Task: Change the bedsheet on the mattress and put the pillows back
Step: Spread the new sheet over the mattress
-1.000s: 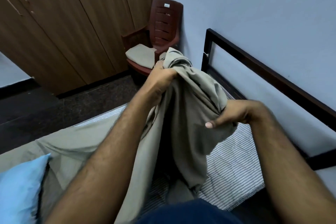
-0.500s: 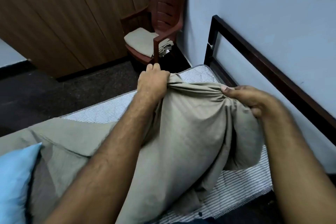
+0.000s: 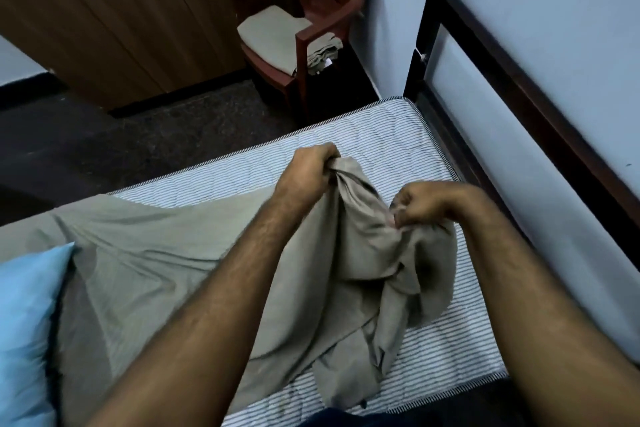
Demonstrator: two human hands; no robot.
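both hands (image 3: pixel 367 191) gripping bunched bedsheet (image 3: pixel 194 253) over striped mattress (image 3: pixel 381 128), blue pillow (image 3: pixel 27 322) beside

Mattress (image 3: pixel 363 135): striped, bare at its far end.
Bedsheet (image 3: pixel 180 253): grey-green, bunched and partly spread over mattress.
Pillow (image 3: pixel 27 315): light blue, lying on the sheet, left.

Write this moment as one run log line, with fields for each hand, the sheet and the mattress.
left hand: grips bedsheet | right hand: grips bedsheet | bedsheet: bunched, partly spread | mattress: far end bare
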